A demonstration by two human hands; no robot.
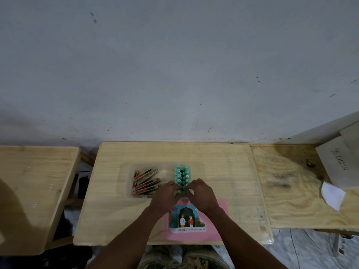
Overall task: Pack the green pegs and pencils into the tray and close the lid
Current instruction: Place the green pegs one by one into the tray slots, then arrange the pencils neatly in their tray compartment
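Observation:
A clear plastic tray sits on the middle wooden table. Several pencil packs lie in its left half. Green pegs stand in two rows in its right half. My left hand and my right hand meet at the near end of the peg rows, fingers curled on the closest green pegs. Just in front of the tray lies the pink lid with a picture label, partly under my wrists.
The middle table backs onto a grey wall. Another wooden table stands to the left across a gap. At the right, a plywood board carries a cardboard box and a white paper scrap.

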